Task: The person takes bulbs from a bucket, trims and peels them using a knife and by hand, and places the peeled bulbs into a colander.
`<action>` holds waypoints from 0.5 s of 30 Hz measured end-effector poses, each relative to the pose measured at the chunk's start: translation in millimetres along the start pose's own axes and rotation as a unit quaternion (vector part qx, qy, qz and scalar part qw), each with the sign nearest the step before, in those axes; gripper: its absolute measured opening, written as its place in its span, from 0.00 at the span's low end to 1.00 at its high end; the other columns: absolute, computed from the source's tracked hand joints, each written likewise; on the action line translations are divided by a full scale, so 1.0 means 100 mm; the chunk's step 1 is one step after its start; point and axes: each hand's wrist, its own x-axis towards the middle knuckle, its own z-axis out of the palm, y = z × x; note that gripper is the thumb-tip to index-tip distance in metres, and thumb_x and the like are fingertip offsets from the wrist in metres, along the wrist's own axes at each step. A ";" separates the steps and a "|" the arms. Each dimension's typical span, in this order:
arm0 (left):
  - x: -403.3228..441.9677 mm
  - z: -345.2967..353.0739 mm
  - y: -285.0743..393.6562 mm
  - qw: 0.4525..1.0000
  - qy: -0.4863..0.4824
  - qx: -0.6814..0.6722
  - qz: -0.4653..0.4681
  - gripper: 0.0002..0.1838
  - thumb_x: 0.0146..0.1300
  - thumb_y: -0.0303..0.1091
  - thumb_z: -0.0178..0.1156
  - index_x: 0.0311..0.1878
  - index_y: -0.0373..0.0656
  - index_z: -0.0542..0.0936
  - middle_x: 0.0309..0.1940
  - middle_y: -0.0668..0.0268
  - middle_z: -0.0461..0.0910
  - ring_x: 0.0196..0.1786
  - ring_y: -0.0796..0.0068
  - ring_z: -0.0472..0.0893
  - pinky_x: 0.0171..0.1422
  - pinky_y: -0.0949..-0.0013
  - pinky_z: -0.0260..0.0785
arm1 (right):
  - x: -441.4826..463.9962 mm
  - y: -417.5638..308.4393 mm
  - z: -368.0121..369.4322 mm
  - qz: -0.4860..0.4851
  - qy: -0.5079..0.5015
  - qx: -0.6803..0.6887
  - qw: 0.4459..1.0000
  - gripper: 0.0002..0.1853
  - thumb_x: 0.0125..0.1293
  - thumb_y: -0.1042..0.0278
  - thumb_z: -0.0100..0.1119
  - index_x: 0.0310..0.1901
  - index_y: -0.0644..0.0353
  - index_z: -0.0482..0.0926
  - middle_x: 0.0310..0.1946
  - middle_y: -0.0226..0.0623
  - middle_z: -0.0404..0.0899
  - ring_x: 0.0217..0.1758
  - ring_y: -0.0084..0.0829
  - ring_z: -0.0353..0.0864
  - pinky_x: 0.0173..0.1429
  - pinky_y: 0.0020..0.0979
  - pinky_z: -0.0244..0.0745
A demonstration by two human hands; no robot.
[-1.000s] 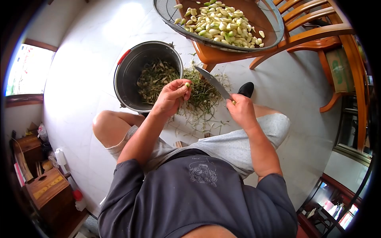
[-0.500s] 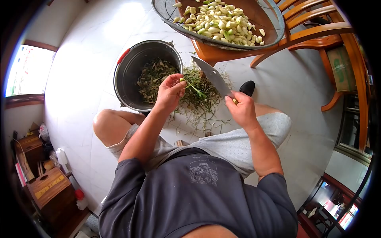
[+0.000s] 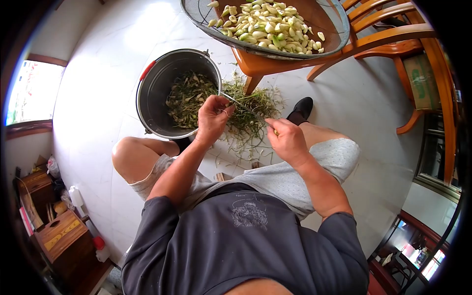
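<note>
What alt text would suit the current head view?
A seated person holds a knife in the right grip, near the left grip, which pinches something small. Below lie green trimmings beside a bucket; beyond, a mesh basket of pale cloves sits on a chair.

Creamy cloves [image 3: 270, 28] tinged with green

The left hand [image 3: 212, 120] covered most of the small piece [image 3: 229, 105] at its fingertips, too little showing for me to name it. The right hand [image 3: 287, 141] hid nearly all of the handle of the knife [image 3: 245, 107]. Beyond the fingers, the sieve [image 3: 275, 54] ran off the view's top edge.
</note>
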 end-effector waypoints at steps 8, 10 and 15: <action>-0.03 -0.01 0.14 0.999 0.000 0.040 0.004 0.08 0.56 0.24 0.66 0.37 0.38 0.76 0.28 0.73 0.77 0.32 0.86 0.73 0.38 0.80 0.67 | -0.05 0.20 0.10 0.031 -0.044 -0.083 0.995 0.09 0.58 0.70 0.54 0.37 0.61 0.81 0.32 0.48 0.80 0.35 0.48 0.80 0.40 0.43 0.76; -0.01 -0.01 0.28 1.000 -0.001 0.022 0.000 0.08 0.57 0.24 0.66 0.38 0.38 0.77 0.28 0.73 0.77 0.31 0.86 0.73 0.36 0.80 0.67 | -0.05 0.33 0.02 0.109 -0.115 -0.117 0.980 0.09 0.58 0.69 0.53 0.34 0.63 0.80 0.31 0.51 0.79 0.36 0.51 0.79 0.42 0.46 0.75; 0.13 -0.01 0.82 0.997 -0.008 -0.063 -0.033 0.09 0.60 0.28 0.65 0.42 0.37 0.78 0.25 0.72 0.77 0.24 0.89 0.70 0.26 0.83 0.61 | 0.02 0.21 -0.17 0.165 -0.116 -0.068 0.977 0.09 0.57 0.67 0.54 0.30 0.65 0.78 0.29 0.55 0.78 0.38 0.54 0.79 0.43 0.48 0.73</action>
